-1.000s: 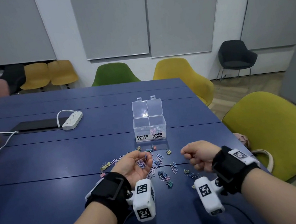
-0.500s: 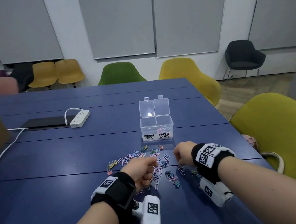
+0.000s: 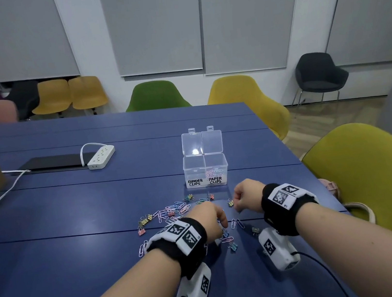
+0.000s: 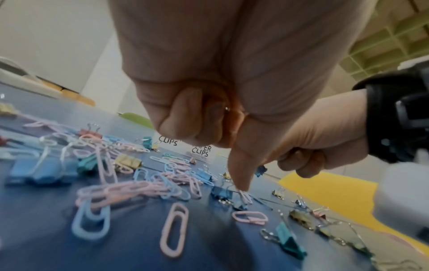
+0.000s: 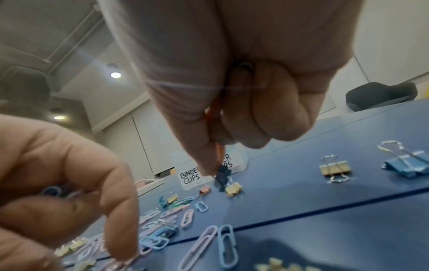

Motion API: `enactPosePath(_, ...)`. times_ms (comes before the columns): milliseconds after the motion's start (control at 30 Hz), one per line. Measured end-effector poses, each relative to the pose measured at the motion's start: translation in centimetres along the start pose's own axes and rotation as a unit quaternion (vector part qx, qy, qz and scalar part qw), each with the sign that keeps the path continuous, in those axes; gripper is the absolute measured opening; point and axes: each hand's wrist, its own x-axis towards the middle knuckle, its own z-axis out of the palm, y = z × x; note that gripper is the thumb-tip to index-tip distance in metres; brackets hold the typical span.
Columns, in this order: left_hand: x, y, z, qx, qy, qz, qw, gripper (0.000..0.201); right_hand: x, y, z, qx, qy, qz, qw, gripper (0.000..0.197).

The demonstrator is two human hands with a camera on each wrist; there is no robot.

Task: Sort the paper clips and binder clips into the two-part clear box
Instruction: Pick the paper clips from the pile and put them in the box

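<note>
A: From the head view, where do things stand?

B: The clear box (image 3: 205, 169) sits open on the blue surface (image 3: 76, 242), some way beyond both hands. Its right half, labelled for paper clips, holds a few; the binder-clip half looks empty. The paper clips (image 3: 173, 209) and binder clips (image 3: 146, 220) lie mixed in a scatter between the box and the wrists. The left hand (image 3: 213, 218) reaches down into that scatter, and the right hand (image 3: 246, 195) hovers curled just right of it.

A: And the left wrist view?

B: The left hand's fingers are folded in with something small and shiny among them, while one finger points down onto a pink paper clip (image 4: 246, 198) beside a blue binder clip (image 4: 221, 193).

A: The right wrist view?

B: The right hand (image 5: 232, 128) pinches an orange clip (image 5: 218, 146) with a dark piece at its lower end; the left hand (image 5: 58, 174) shows paper clips tucked under its curled fingers.

A: What could go wrong?

B: I'd judge the full left hand may spill clips as it picks up another, or catch the neighbouring binder clip, which would end up in the wrong half.
</note>
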Motion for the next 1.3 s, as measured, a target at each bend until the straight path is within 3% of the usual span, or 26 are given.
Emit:
enactPosePath(200, 0.8, 0.8, 0.1, 0.064, -0.026, 0.01, 0.998, 0.026, 0.1, 1.1, -0.2, 0.02, 0.026, 0.026, 0.999, 0.028)
enactPosePath(333, 1.2, 1.0, 0.5, 0.084, -0.03, 0.019, 0.996, 0.023, 0.0, 0.7, -0.2, -0.029, 0.037, 0.043, 0.998, 0.028)
enactPosePath(533, 1.5, 1.0, 1.2, 0.082, -0.028, 0.036, 0.996, 0.023, -0.4, -0.7, 1.2, -0.114, -0.072, 0.074, 0.988, 0.041)
enactPosePath(667, 1.6, 1.2, 1.4, 0.095, -0.033, 0.051, 0.994, 0.017, 0.5, -1.5, 1.6, -0.155, -0.082, 0.071, 0.982, 0.028)
enactPosePath(967, 1.5, 1.0, 1.6, 0.155, -0.059, 0.027, 0.986, 0.016, 3.4, -1.4, 3.5, -0.219, -0.108, 0.023, 0.97, 0.018)
enactPosePath(1067, 1.2, 0.7, 1.2, 0.113, -0.041, 0.016, 0.993, 0.014, 3.0, -1.1, 4.1, -0.219, -0.11, 0.018, 0.969, 0.023)
enactPosePath(1167, 1.0, -0.4, 0.1, -0.064, 0.002, -0.013, 0.998, 0.013, 1.7, -1.2, 3.7, -0.205, -0.116, 0.015, 0.972, 0.022)
enactPosePath(1200, 0.8, -0.9, -0.4, -0.167, 0.018, -0.034, 0.985, 0.018, 1.0, -1.2, 3.3, -0.181, -0.109, 0.024, 0.977, 0.021)
enactPosePath(1233, 0.6, -1.4, -0.7, -0.293, 0.028, -0.061, 0.954, 0.022, 0.4, -1.1, 2.8, -0.135, -0.093, 0.033, 0.986, 0.02)
enactPosePath(1300, 0.1, -2.7, -1.5, -0.55, 0.024, -0.109, 0.828, 0.025, -1.0, -1.1, 1.8, 0.062, -0.08, 0.051, 0.994, 0.017)
